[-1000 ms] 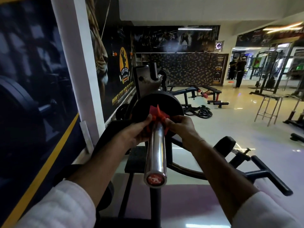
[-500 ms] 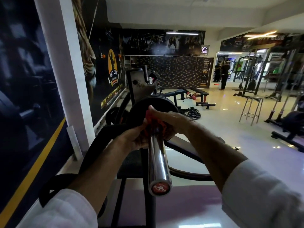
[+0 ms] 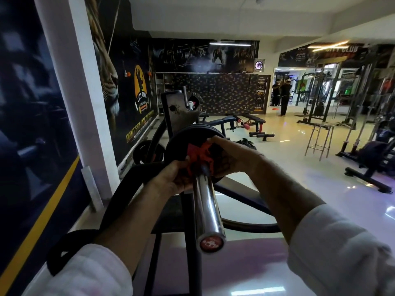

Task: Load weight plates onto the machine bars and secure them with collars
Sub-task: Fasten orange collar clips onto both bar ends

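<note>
A chrome machine bar [image 3: 206, 206] with a red end cap points toward me. Black weight plates [image 3: 183, 137] sit on it at its far end. A red collar [image 3: 197, 155] wraps the bar right against the plates. My left hand [image 3: 173, 178] grips the collar from the left and below. My right hand [image 3: 230, 154] curls over it from the right and above, covering part of it. Both sleeves are white.
A dark wall mural and white pillar [image 3: 85, 116] run close on the left. Another plate [image 3: 147, 152] leans on the floor by the wall. Benches [image 3: 245, 124], a metal stool [image 3: 320, 139] and cable machines [image 3: 363, 124] stand across the glossy floor. A person [image 3: 283, 97] stands far off.
My right hand has shifted from the collar's right side to over its top. The left hand stays on the collar. My view has swung slightly right.
</note>
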`<state>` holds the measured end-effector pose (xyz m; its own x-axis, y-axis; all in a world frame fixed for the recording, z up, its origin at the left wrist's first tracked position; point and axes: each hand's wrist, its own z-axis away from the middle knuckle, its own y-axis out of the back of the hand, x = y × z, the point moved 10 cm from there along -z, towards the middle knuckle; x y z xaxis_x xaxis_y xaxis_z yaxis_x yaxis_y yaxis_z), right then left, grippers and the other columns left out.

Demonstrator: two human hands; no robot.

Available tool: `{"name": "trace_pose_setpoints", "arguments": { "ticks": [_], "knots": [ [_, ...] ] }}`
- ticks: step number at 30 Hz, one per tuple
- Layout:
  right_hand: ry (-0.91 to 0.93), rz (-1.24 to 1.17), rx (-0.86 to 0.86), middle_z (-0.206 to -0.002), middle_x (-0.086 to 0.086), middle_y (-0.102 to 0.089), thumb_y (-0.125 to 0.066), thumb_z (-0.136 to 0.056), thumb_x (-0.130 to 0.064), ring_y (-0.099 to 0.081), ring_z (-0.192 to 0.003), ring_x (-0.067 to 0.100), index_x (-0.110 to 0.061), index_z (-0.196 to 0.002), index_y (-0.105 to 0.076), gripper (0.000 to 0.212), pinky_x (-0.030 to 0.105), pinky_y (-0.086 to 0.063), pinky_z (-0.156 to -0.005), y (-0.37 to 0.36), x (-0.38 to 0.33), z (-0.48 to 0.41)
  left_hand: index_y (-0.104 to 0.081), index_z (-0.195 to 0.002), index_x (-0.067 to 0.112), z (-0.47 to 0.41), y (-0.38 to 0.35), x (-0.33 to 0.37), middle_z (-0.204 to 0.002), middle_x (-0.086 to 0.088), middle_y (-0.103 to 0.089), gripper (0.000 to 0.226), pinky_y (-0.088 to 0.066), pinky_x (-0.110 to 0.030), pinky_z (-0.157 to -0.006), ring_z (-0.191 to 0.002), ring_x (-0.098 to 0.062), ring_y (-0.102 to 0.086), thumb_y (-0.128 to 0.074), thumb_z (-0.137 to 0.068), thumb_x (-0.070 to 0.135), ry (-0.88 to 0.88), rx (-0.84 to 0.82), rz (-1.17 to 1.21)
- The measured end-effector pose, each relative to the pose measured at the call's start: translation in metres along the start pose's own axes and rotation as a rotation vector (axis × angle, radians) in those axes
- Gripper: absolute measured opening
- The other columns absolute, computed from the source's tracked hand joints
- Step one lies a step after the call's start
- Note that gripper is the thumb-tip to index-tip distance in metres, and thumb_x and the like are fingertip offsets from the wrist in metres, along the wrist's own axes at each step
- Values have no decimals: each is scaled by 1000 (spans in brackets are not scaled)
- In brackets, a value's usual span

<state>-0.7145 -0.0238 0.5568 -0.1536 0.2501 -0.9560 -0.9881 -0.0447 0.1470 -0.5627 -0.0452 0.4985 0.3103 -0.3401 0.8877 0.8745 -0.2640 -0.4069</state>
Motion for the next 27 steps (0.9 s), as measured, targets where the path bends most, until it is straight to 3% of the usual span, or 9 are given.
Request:
{"name": "trace_pose_setpoints", "arguments": {
  "ticks": [4,9,14,19,22,25,27],
  "knots": [
    [7,-98,-55,-114,21,-75,-81,-74,-60,-75,-103,35,-5,-127,-64,79,50,-59,-93,10,14,-8,-60,-124,9,-2,-4,-3,-99,-11,-69,37,-60,-33,-55,-83,-23,-69,-57,-96,34,9,-29,24],
    [-62,-223,-131,-111,15,-76,-83,-68,-61,-73,-102,30,-6,-124,-67,80,42,-58,-90,6,31,-19,-66,-106,8,-3,-4,-2,-96,-9,-70,31,-55,-39,-70,-83,-23,-68,-55,-97,36,13,-50,-14],
    [-61,-341,-147,-99,12,-76,-84,-73,-50,-70,-100,29,-7,-110,-71,58,42,-53,-99,6,41,-31,-65,-104,9,-6,-2,-3,-97,-9,-69,30,-53,-41,-73,-86,-24,-66,-53,-100,36,10,-52,-15],
    [-76,-504,-181,-87,8,-73,-86,-72,-39,-67,-88,23,-7,-91,-72,40,36,-51,-93,0,60,-45,-66,-98,10,-8,-3,-7,-83,-7,-73,33,-53,-43,-77,-80,-23,-67,-51,-100,39,34,-47,-21],
    [-90,-547,-192,-85,6,-73,-88,-68,-36,-67,-85,22,-8,-81,-76,33,34,-45,-104,-2,68,-50,-64,-108,9,-9,-3,-9,-96,-9,-69,36,-49,-47,-90,-89,-25,-64,-51,-99,41,58,-52,-15],
    [-86,-553,-184,-87,6,-74,-88,-67,-35,-68,-84,21,-8,-79,-79,31,34,-51,-92,-1,68,-50,-61,-116,11,-9,-1,-8,-103,-10,-67,37,-50,-45,-88,-92,-25,-64,-52,-98,42,61,-44,-11],
    [-72,-556,-176,-86,7,-74,-87,-67,-35,-69,-84,22,-7,-78,-79,31,35,-50,-97,-2,66,-45,-63,-113,9,-6,-2,-8,-103,-11,-67,37,-50,-45,-88,-92,-26,-64,-53,-98,42,57,-53,-30]
  ]
}}
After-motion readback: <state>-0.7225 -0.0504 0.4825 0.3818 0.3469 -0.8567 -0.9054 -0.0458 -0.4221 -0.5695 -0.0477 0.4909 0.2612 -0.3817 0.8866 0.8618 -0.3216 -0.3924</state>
